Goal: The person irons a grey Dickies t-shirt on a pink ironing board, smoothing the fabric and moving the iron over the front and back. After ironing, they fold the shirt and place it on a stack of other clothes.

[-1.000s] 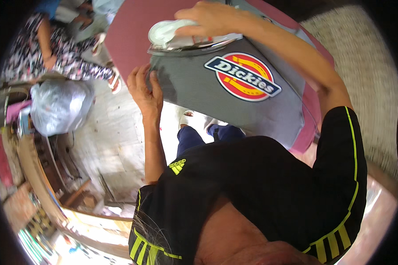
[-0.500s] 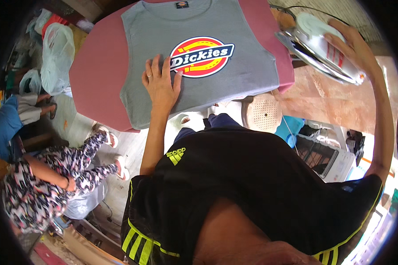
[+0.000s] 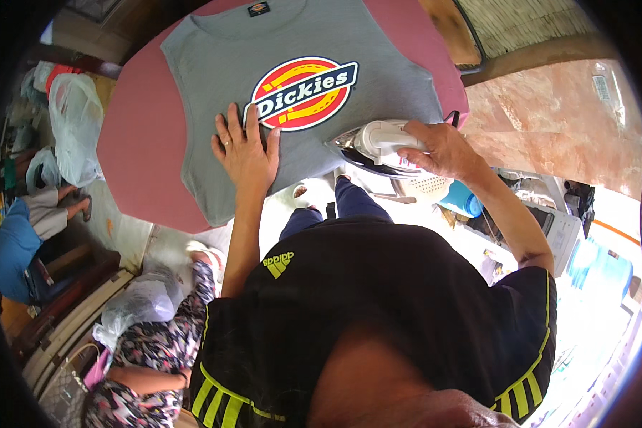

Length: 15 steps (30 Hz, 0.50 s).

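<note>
Gap over grey shirt point(image 3: 307, 93) between left hand point(image 3: 246, 151) and iron point(image 3: 374, 143), iron blocking near right corner

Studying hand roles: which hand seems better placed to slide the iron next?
Probably the right hand: it grips the iron at the near edge of the grey shirt, while the left hand lies spread on that shirt.

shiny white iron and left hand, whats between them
In the head view, only unprinted cloth of the grey sleeveless shirt lies between the left hand and the iron.

Downward fisheye view from head height
</note>
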Each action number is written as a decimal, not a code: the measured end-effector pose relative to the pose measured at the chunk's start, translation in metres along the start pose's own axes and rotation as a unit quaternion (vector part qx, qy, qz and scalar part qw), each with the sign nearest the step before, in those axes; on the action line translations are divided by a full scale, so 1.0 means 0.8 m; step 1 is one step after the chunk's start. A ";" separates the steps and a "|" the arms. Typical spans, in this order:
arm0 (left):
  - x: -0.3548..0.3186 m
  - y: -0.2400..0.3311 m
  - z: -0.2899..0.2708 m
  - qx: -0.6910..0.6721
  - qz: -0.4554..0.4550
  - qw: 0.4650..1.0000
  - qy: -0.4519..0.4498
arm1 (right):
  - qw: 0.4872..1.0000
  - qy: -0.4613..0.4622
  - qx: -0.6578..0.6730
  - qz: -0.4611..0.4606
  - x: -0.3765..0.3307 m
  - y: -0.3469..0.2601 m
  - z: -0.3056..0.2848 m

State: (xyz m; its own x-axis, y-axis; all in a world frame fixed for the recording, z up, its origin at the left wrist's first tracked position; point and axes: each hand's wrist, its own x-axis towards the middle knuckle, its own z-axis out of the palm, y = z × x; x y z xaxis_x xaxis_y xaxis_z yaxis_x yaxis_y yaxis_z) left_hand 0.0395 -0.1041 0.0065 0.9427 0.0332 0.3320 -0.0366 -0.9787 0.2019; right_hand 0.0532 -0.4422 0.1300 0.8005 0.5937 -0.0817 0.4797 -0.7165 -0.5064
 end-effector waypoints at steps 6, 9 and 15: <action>0.001 0.002 -0.005 0.005 0.006 1.000 0.001 | 0.990 0.088 -0.012 0.106 -0.022 0.034 -0.019; 0.003 0.004 -0.005 -0.006 0.003 1.000 -0.002 | 0.974 0.153 -0.022 0.164 -0.023 0.029 -0.012; 0.006 0.009 -0.012 -0.009 -0.016 1.000 -0.019 | 0.920 0.297 0.023 0.257 0.007 0.023 0.020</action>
State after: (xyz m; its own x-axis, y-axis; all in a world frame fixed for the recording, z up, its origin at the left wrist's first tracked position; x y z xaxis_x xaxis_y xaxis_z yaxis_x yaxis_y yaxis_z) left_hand 0.0408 -0.1091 0.0182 0.9556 0.0567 0.2890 -0.0115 -0.9734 0.2290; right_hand 0.0607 -0.4465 0.1069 0.9788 -0.1325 0.1561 -0.0206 -0.8224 -0.5685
